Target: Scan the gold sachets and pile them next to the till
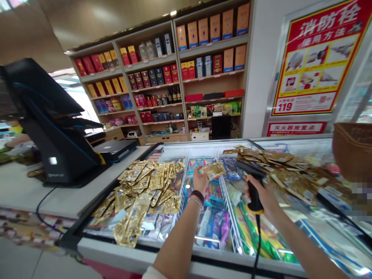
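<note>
My left hand (199,179) pinches a small gold packet (215,169) and holds it up over the glass-topped freezer (203,255). A beaded bracelet circles that wrist. My right hand (263,195) is wrapped around the handle of a black barcode scanner (251,182) with a yellow base, its head pointing toward the packet. The scanner's cable hangs down toward me. A large pile of gold packets (145,193) lies on the glass to the left. Another heap of gold packets (287,170) lies to the right.
A black checkout terminal (46,128) stands on the white counter (26,193) at left. A woven basket (353,151) sits at the right edge. Shelves of boxed goods (174,77) line the back wall, beside a red fire-hydrant poster (316,58).
</note>
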